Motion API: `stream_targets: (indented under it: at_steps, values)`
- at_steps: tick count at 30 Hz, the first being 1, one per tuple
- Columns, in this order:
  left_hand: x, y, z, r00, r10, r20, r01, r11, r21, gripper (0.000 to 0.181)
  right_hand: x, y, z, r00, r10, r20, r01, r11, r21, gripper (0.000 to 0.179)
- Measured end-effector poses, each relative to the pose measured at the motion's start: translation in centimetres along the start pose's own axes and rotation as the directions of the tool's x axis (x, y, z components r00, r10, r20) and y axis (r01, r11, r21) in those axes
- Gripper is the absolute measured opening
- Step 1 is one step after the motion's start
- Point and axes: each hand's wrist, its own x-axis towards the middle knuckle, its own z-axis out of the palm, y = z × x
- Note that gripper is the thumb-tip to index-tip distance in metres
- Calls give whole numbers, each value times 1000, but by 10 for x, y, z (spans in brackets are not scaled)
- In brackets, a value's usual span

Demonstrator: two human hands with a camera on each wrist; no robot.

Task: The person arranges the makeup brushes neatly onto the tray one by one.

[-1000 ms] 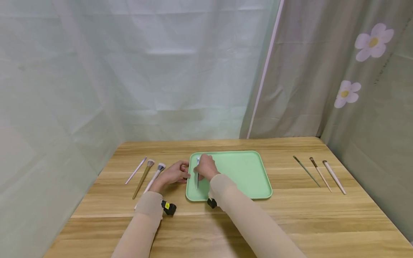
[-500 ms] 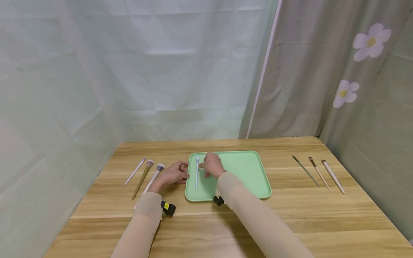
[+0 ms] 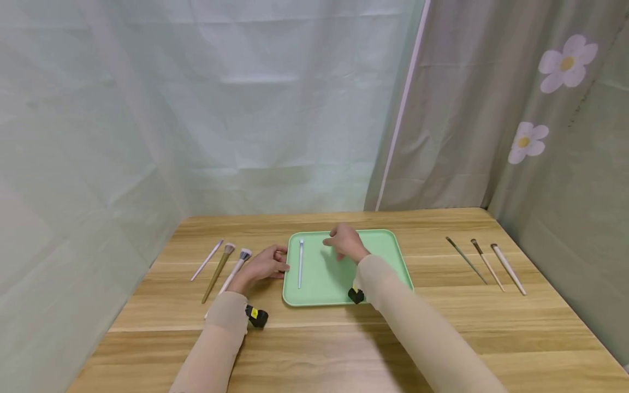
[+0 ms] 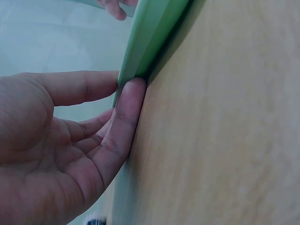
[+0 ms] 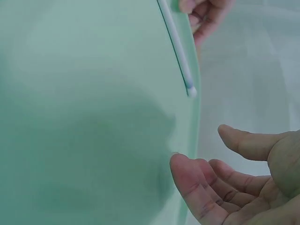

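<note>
A pale green tray lies on the table, with a slim light-coloured makeup brush lying lengthwise near its left side. My left hand is at the tray's left edge; in the left wrist view its thumb and index finger pinch the rim. Over the tray, right of the brush, hovers my right hand. The right wrist view shows its thumb and fingers apart with nothing between them, and the brush beyond.
Left of the tray lie a thin lilac brush, a gold-handled brush and a white-handled brush, partly behind my left wrist. On the right lie a green brush, a thin brown-tipped brush and a thicker white-handled one.
My right hand has let go of the slim brush on the tray and moved right, away from it. The left hand has stayed at the tray's edge.
</note>
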Motion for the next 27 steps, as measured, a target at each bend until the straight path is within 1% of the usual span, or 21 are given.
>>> stream_targets:
  at_steps: [3, 10, 13, 20, 27]
  values:
    - [0, 0, 0, 1000, -12, -6, 12, 1000, -2, 58, -1, 3, -11, 1000, 7, -9, -7, 1000, 8, 43]
    - [-3, 3, 1, 1000, -12, -8, 12, 1000, 14, 58, -4, 15, -35, 1000, 12, -8, -12, 999, 52, 37]
    - [-2, 4, 2, 1000, -15, -8, 15, 1000, 13, 58, -4, 22, -44, 1000, -5, 1, 5, 998, 61, 38]
    - [1, 3, 4, 1000, -19, -11, 19, 1000, 3, 57, -4, 39, -67, 998, -67, 6, 67, 998, 21, 35]
    - [4, 4, 7, 1000, -12, -9, 12, 1000, -17, 59, -9, 59, -91, 996, -86, -9, 87, 996, 36, 32]
